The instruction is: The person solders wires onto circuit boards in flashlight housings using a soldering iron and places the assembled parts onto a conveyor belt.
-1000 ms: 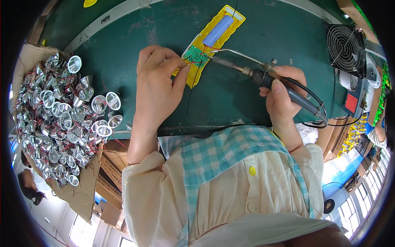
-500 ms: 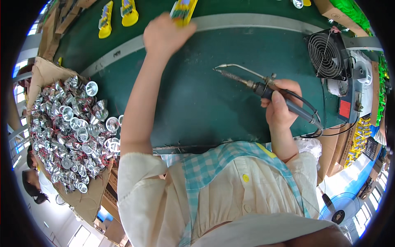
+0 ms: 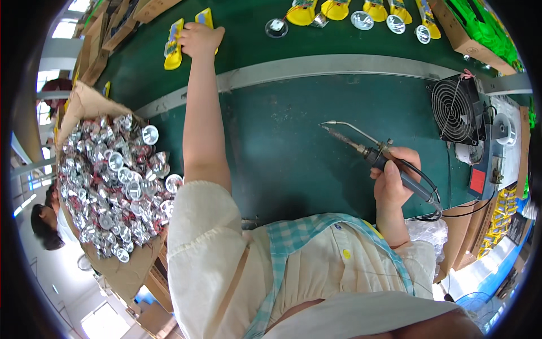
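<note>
My left hand (image 3: 201, 40) reaches over the far green strip, thumb spread from the fingers. Its fingertips touch or nearly touch the long yellow plastic housing (image 3: 173, 48) on the left. Another yellow housing (image 3: 204, 18) lies partly hidden under that hand; both have bluish-grey parts inside. At the right, my right hand (image 3: 394, 181) is wrapped round the dark handle of a soldering iron (image 3: 403, 176). A thin curved metal tube runs along the iron to its tip, which points up and left above the green worktable (image 3: 282, 164).
A cardboard box (image 3: 90, 104) of silvery reflector cups (image 3: 124, 175) with red wires stands at the left. More yellow housings (image 3: 375, 8) with reflectors line the far side. A black fan (image 3: 454, 107) and a solder spool (image 3: 502, 129) stand at the right.
My left hand has moved left, from a yellow housing farther right to the two housings on the left. The right hand keeps the soldering iron. The view has shifted, showing more of the far side.
</note>
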{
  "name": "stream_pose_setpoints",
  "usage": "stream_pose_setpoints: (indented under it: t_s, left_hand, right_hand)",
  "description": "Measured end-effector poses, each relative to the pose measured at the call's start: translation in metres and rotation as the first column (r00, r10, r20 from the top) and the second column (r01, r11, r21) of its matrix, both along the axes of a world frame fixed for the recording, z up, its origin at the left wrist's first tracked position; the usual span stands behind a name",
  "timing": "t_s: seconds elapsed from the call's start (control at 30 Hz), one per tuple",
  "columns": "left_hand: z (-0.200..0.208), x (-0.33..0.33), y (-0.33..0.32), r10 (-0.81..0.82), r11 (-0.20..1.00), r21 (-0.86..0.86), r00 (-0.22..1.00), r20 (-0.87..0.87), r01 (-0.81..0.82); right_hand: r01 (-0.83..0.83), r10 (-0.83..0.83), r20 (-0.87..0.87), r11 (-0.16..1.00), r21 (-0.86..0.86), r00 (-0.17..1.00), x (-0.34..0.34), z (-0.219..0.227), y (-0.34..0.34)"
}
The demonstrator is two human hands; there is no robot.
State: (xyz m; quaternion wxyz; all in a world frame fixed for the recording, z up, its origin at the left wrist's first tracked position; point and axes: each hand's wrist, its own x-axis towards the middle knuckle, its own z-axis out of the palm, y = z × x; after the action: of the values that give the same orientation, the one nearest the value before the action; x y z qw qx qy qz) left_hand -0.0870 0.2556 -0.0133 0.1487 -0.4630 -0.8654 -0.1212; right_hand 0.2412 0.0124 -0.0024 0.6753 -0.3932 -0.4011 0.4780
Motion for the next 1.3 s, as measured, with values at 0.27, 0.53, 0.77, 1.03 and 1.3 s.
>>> stream_pose_setpoints:
  t_s: [0.27, 0.53, 0.77, 1.03, 1.3]
  left_hand:
    - [0.01, 0.061, -0.167, -0.632, 0.774, 0.191, 0.726, 0.269, 0.603]
    - [0.024, 0.075, -0.257, -0.671, 0.739, 0.223, 0.662, 0.334, 0.636]
    - [0.024, -0.037, -0.319, -0.058, 0.995, 0.074, 0.997, -0.046, 0.061]
    - [0.031, -0.033, -0.313, -0.237, 0.931, 0.364, 0.733, 0.637, -0.015]
    - [0.021, 0.07, -0.276, -0.614, 0.783, 0.286, 0.615, 0.495, 0.552]
  right_hand:
    - [0.062, -0.062, -0.002, 0.997, 0.046, 0.998, 0.004, -0.01, 0.003]
    - [-0.025, 0.024, 0.017, 0.997, 0.079, 1.0, -0.005, -0.01, 0.002]
    - [-0.039, 0.038, 0.015, 0.996, 0.078, 0.999, -0.009, -0.01, -0.001]
    - [-0.104, 0.104, 0.001, 0.992, 0.069, 0.995, -0.017, -0.01, -0.003]
    - [-0.256, 0.271, 0.12, 0.958, -0.126, 0.955, -0.04, -0.007, -0.015]
